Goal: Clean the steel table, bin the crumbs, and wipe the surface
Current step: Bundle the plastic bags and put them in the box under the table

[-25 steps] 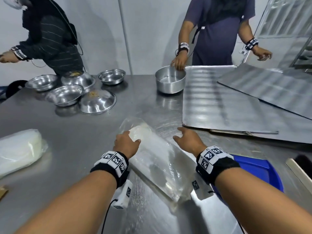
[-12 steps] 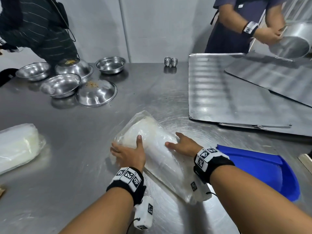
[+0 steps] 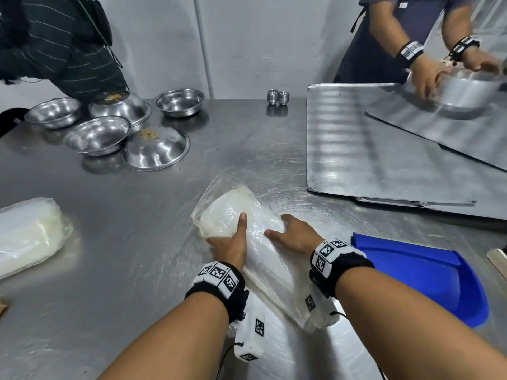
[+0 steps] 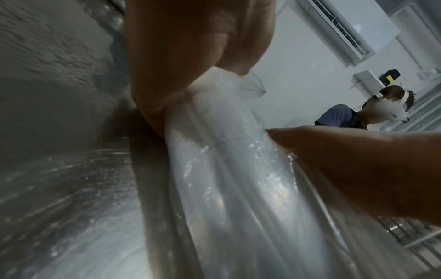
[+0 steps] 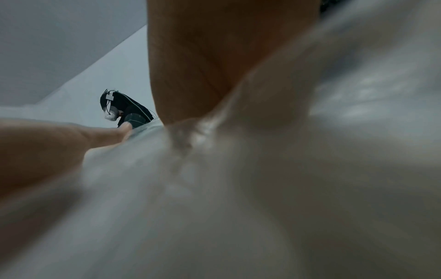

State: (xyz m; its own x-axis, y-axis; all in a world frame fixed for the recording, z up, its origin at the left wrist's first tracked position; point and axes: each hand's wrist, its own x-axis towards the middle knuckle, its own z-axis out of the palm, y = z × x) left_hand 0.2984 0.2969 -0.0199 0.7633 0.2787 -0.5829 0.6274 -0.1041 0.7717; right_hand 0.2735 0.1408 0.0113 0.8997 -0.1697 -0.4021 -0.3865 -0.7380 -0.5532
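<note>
Steel table [image 3: 137,256]: steel bowls [image 3: 98,134], two plastic packs [image 3: 247,242], metal sheets [image 3: 384,149], blue dustpan [image 3: 428,272].

The head camera is looking forward and down over the steel table [image 3: 131,215] from above both forearms. Each wrist camera is sitting very close, low beside the clear plastic bag [image 3: 247,215], facing outward along it; all three views are sharing that bag.

Grey steel table [image 3: 137,229]; clear bag [image 3: 247,223] of white stuff; blue dustpan [image 3: 428,272]; silver bowls [image 3: 97,134]; black wristbands [image 3: 219,281] with black-and-white square markers; dark pinstriped top [image 3: 68,50].
</note>
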